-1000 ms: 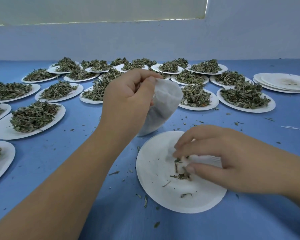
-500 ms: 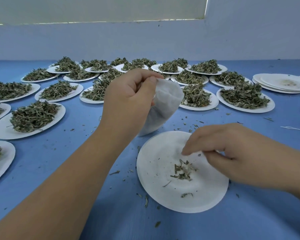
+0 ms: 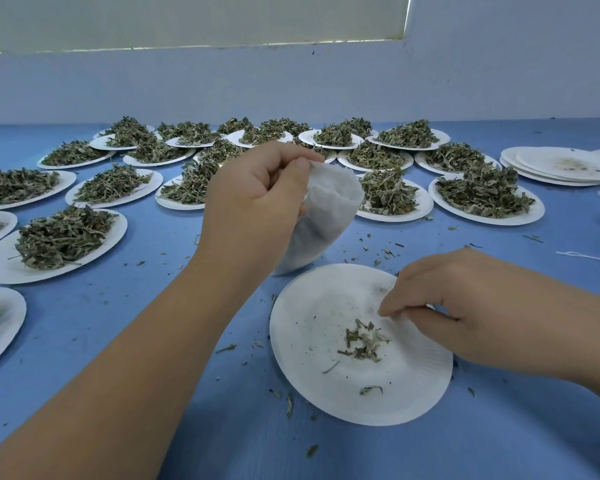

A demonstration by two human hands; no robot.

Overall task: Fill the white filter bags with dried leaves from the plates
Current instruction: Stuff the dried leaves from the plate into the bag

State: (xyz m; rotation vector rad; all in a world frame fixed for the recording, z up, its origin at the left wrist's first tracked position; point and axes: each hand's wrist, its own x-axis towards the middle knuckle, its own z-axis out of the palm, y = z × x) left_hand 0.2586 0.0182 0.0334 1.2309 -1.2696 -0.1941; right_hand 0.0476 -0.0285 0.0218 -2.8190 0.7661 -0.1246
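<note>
Since a second ago the right hand (image 3: 465,313) has drawn back from the leaf scraps (image 3: 362,341) to the near plate's (image 3: 312,375) right rim, fingertips bunched; whether they pinch any leaf I cannot tell. The left hand (image 3: 253,202) grips the white filter bag (image 3: 329,209) at its mouth, and the bag hangs just behind that plate's far rim. Blue table (image 3: 153,341) shows between it and the heaped plates (image 3: 485,199), well apart behind and left.

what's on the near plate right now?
A small clump of dried leaves near the middle of the near plate, plus stray flecks. The right hand covers its right rim; anything under it is hidden.
</note>
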